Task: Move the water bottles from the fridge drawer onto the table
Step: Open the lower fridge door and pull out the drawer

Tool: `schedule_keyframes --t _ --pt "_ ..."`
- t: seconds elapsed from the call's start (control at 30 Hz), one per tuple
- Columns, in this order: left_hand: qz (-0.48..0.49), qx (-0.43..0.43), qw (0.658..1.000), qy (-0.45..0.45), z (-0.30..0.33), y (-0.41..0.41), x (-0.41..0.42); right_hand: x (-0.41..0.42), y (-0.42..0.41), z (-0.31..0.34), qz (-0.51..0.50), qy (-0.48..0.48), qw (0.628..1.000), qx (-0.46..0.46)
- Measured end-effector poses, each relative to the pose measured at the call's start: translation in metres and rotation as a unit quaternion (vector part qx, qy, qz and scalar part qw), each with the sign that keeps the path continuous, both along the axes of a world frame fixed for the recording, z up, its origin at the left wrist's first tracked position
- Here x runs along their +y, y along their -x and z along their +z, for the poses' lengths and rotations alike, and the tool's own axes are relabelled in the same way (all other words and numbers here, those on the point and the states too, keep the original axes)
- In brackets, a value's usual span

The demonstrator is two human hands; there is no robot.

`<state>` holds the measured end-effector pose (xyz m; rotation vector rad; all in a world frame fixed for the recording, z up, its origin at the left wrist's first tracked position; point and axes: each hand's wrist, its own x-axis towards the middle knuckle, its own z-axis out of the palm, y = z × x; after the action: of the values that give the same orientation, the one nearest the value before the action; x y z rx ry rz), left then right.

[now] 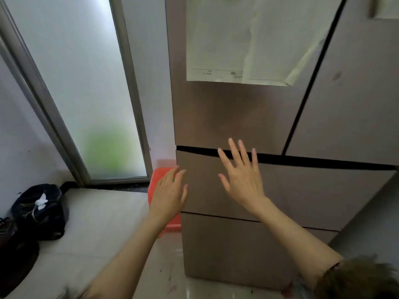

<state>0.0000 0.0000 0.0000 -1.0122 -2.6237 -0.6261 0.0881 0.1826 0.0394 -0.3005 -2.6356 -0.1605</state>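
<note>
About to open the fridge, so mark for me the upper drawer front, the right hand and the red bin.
upper drawer front [313, 190], head view, bare panel right of the hands
right hand [244, 180], head view, back of hand
red bin [156, 180], head view, top left corner

Both hands, seemingly empty, near closed fridge drawer [302, 190].

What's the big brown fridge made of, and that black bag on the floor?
The brown fridge drawer front looks like smooth coated metal or glass: flat, with a soft sheen. The crumpled black bag looks like thin glossy plastic: wrinkles catch light.
</note>
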Motion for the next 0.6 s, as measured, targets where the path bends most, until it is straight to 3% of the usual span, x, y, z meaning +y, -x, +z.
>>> schedule_keyframes --t 0.1,0.27,0.43,0.6 --pt "0.014 -0.042 0.996 -0.077 0.003 0.045 0.008 0.008 0.038 0.012 -0.019 -0.017 0.999 0.035" --pt "-0.003 -0.162 0.978 -0.127 0.003 0.089 0.025 0.021 0.066 0.004 -0.062 -0.048 0.997 0.024" --pt "-0.044 -0.256 0.927 -0.270 0.000 0.094 0.041 0.026 0.072 -0.004 -0.061 -0.090 0.992 0.070" --pt "-0.017 -0.317 0.900 -0.299 0.002 0.097 0.048 0.024 0.073 -0.001 -0.058 -0.064 0.995 0.054"
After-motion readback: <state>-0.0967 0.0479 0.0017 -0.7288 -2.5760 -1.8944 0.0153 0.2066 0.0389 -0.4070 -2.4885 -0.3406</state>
